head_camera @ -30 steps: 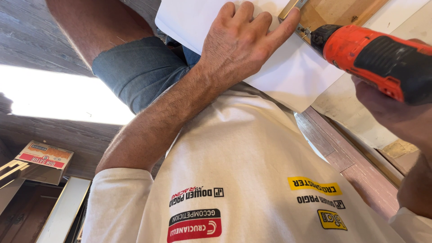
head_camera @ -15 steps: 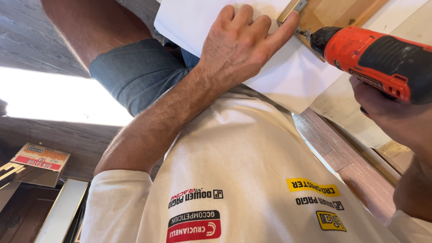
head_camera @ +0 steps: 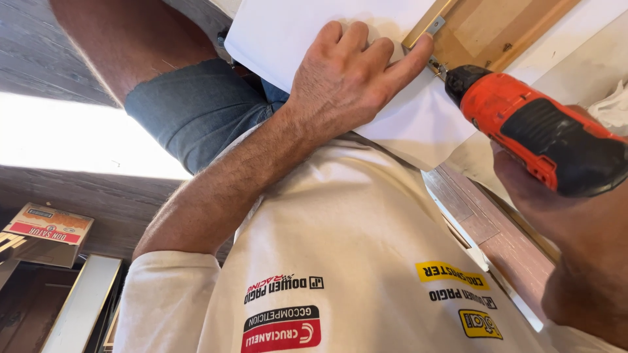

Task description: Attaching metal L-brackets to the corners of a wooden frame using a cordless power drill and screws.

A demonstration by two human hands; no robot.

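left hand (head_camera: 350,78) knuckles up, fingers curled, index finger stretched out flat. right hand (head_camera: 543,196) wrapped tight in a grip, forearm angled in.

Left hand (head_camera: 350,78) flat on white panel (head_camera: 418,124), index finger pinning small metal bracket (head_camera: 434,27) against wooden frame (head_camera: 487,29). Right hand (head_camera: 543,202) grips orange drill (head_camera: 536,127), bit at bracket.

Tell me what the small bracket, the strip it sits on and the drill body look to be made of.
Bracket: likely metal, dull grey sheen, thin and flat. Strip: wood, light tan with visible grain, apparently unpainted. Drill in the right hand: probably moulded plastic, glossy orange with matte black grip panels.
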